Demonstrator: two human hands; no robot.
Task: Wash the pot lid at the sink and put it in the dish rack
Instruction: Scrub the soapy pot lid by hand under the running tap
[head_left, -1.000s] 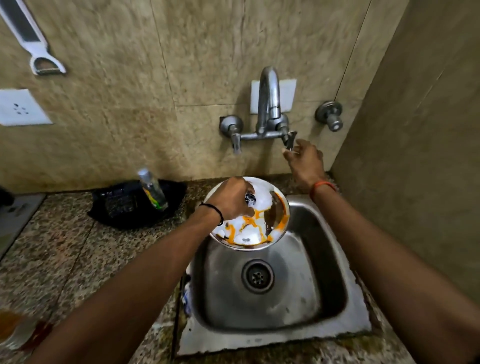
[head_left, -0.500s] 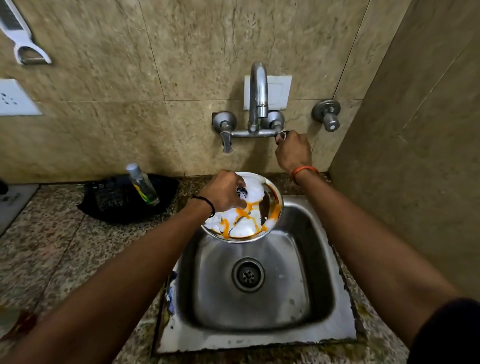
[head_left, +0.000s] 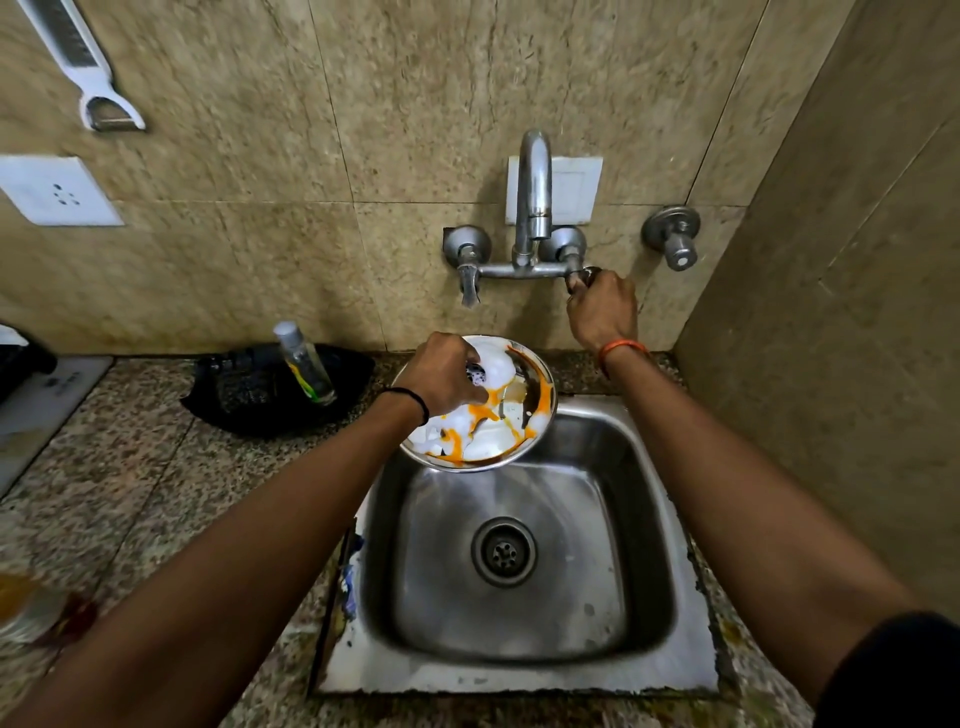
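A round steel pot lid (head_left: 511, 434), smeared with white foam and orange residue, hangs over the back left corner of the steel sink (head_left: 644, 519). My left hand (head_left: 441, 376) grips the lid by its knob, which the fingers mostly hide. My right hand (head_left: 602, 312) is curled round the right tap handle (head_left: 584, 275) of the wall faucet (head_left: 532, 208). No water is visible coming from the spout. No dish rack is in view.
A black holder (head_left: 244, 389) with a clear bottle (head_left: 304, 364) stands on the granite counter (head_left: 130, 493) left of the sink. A peeler (head_left: 83, 67) and a socket (head_left: 57, 189) are on the tiled wall. A side wall (head_left: 831, 338) closes in on the right.
My right hand has closed round the right tap handle. My left hand keeps holding the soapy lid over the sink. The head camera has shifted slightly.
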